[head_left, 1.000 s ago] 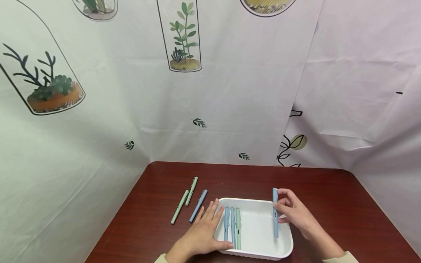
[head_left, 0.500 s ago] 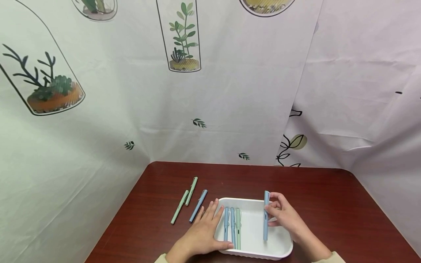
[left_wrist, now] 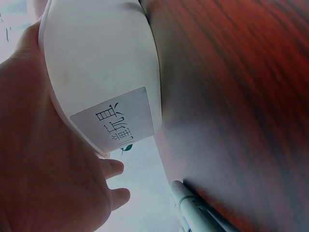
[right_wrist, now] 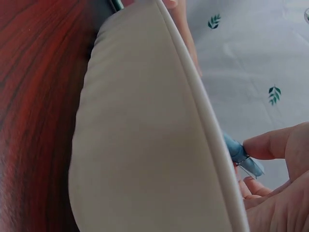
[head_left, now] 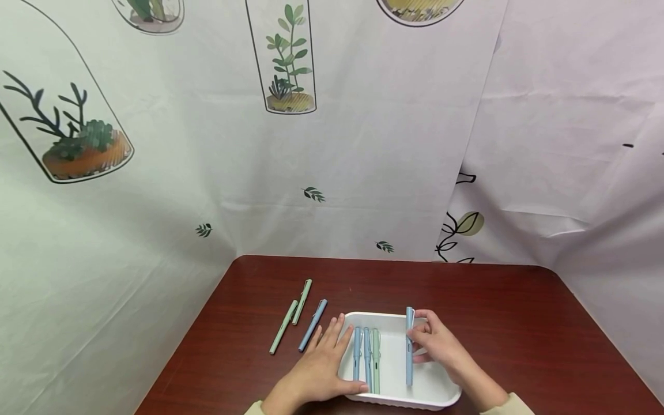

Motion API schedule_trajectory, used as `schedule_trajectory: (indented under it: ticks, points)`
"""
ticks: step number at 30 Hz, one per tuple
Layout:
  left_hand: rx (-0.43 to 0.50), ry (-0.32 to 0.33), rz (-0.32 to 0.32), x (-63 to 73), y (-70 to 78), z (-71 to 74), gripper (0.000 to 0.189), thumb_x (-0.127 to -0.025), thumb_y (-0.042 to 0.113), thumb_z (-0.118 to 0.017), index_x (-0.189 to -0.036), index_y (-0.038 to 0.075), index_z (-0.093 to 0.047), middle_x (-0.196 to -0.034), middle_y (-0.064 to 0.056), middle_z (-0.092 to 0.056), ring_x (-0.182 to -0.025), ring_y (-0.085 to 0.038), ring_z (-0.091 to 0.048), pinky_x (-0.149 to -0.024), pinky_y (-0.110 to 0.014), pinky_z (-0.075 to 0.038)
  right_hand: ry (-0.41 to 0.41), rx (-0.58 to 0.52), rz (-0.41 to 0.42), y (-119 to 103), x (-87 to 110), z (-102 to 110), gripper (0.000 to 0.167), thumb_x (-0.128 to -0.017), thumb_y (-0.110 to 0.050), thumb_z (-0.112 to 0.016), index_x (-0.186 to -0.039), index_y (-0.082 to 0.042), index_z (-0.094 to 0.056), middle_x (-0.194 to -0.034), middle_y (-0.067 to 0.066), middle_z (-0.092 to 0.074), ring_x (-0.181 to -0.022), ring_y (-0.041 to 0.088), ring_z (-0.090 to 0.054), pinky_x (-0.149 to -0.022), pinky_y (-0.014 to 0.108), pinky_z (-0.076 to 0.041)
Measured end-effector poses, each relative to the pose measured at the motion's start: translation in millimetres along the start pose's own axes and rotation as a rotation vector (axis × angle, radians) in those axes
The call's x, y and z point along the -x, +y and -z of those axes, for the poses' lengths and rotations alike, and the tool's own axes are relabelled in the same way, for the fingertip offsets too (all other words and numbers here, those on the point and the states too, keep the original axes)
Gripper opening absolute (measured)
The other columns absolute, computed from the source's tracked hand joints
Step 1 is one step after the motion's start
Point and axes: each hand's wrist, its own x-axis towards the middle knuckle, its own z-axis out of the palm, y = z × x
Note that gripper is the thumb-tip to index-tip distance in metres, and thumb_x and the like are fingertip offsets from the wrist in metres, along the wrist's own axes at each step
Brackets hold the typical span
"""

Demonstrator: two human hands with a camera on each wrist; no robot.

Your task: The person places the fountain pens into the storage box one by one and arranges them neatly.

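Observation:
A blue pen stands nearly lengthwise over the right half of a white tray. My right hand pinches it between thumb and fingers; in the right wrist view the blue pen shows past the tray's rim. My left hand rests spread on the tray's left edge, its thumb along the near rim. Inside the tray, at the left, lie two blue pens and one green pen, side by side. In the left wrist view the left hand lies against the rim.
On the dark red table, left of the tray, lie two green pens and a blue pen. A label is on the tray's outer wall. Behind the table hangs a white cloth with printed plants.
My right hand has moved left over the tray and slightly nearer, carrying the blue pen toward the pens in the tray. The left hand and tray have stayed in place.

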Motion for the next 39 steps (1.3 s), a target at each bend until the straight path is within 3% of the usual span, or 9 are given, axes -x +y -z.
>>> schedule_trajectory:
  ticks: [25, 39]
  points:
    - [-0.005, 0.009, 0.001, -0.1, -1.9, -1.1, 0.110, -0.080, 0.079, -0.063, -0.159, 0.009, -0.032, -0.168, -0.016, -0.017, -0.155, -0.029, -0.021, -0.120, -0.060, -0.021, -0.090, -0.025, -0.006, 11.9, -1.0, -25.4, 0.047, -0.093, -0.001, -0.061, -0.134, 0.007, -0.039, -0.087, 0.012, -0.058, -0.070, 0.020, -0.062, -0.061, 0.042, -0.061]
    - [-0.004, 0.007, -0.015, -0.2, -1.0, -1.7, 0.110, -0.080, 0.080, -0.061, -0.159, 0.008, -0.032, -0.168, -0.017, -0.016, -0.155, -0.029, -0.020, -0.120, -0.061, -0.021, -0.101, 0.028, -0.020, 18.0, -5.4, -38.4, 0.043, -0.093, 0.000, -0.063, -0.129, 0.009, -0.042, -0.082, 0.012, -0.055, -0.066, 0.020, -0.060, -0.056, 0.039, -0.060]
